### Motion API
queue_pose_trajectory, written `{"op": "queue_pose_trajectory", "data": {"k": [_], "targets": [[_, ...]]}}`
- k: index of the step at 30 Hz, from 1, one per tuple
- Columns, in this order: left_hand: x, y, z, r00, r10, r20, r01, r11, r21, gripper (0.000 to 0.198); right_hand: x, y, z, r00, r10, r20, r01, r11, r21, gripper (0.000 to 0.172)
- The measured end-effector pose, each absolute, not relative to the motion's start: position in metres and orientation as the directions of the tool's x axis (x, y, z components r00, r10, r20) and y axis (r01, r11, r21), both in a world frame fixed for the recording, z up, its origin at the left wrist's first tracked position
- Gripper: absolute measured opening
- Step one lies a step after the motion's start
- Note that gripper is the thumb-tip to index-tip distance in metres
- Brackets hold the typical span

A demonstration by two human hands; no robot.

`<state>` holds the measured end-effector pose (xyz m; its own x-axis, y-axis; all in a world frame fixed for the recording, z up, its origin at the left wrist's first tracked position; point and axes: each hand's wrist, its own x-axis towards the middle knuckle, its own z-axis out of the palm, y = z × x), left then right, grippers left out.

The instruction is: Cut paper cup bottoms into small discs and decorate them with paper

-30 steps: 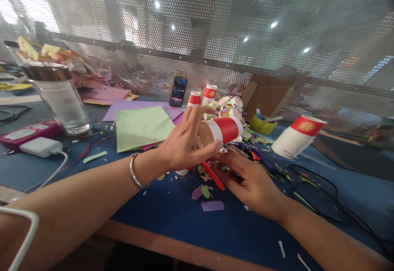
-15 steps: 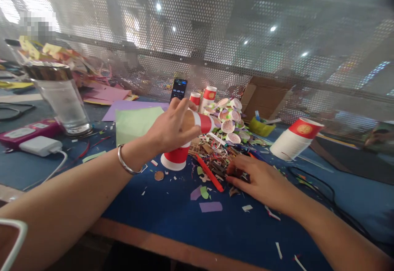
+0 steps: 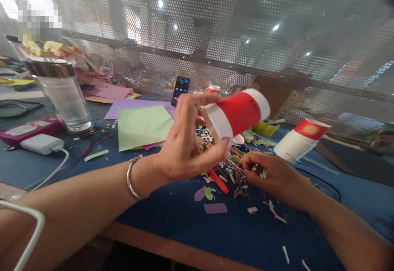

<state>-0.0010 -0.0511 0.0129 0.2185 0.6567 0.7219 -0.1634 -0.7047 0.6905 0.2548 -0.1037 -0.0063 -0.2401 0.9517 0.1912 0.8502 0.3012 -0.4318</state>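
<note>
My left hand (image 3: 193,139) grips a red and white paper cup (image 3: 241,115) by its left end, thumb below and fingers above. The cup is tilted in the air, pointing right, and hides part of what lies behind it. Low over a heap of paper scraps (image 3: 232,172), my right hand (image 3: 267,172) has its fingers curled and thumb close to them; what they pinch, if anything, is too small to make out. An orange-red pen-like stick (image 3: 219,181) lies at the heap's near edge, partly behind my left hand.
A leaning stack of paper cups (image 3: 303,139) stands at the right. Light green paper (image 3: 143,127), a phone (image 3: 180,90) showing a timer, a water bottle (image 3: 66,102) and a white charger (image 3: 43,144) are at the left and back. A perforated screen (image 3: 215,28) closes the rear.
My left hand has raised the cup toward me and to the right. The cup that stood under that hand no longer shows there. My right hand has shifted slightly right.
</note>
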Motion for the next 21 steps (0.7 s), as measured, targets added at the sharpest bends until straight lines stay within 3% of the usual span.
{"op": "queue_pose_trajectory", "data": {"k": [3, 7, 14, 18, 21], "targets": [[0.003, -0.064, 0.007, 0.315, 0.476, 0.821, -0.103, -0.843, 0.528, 0.057, 0.26, -0.102, -0.003, -0.128, 0.968, 0.214, 0.803, 0.228, -0.551, 0.013], [0.004, -0.061, 0.004, 0.38, 0.304, 0.873, -0.026, -0.941, 0.339, 0.058, 0.256, -0.104, 0.003, 0.059, 0.993, 0.103, 0.635, 0.042, -0.772, 0.017], [0.002, -0.055, 0.005, 0.61, 0.117, 0.784, 0.037, -0.992, 0.119, 0.045, 0.25, -0.106, 0.001, 0.205, 0.979, 0.018, 0.422, -0.072, -0.904, 0.019], [0.008, -0.062, -0.001, 0.688, 0.068, 0.723, -0.023, -0.993, 0.115, 0.047, 0.252, -0.103, -0.004, 0.206, 0.979, -0.011, 0.356, -0.085, -0.931, 0.026], [0.013, -0.065, -0.006, 0.723, 0.164, 0.671, -0.029, -0.963, 0.266, 0.051, 0.251, -0.101, -0.005, 0.19, 0.982, -0.01, 0.322, -0.071, -0.944, 0.027]]}}
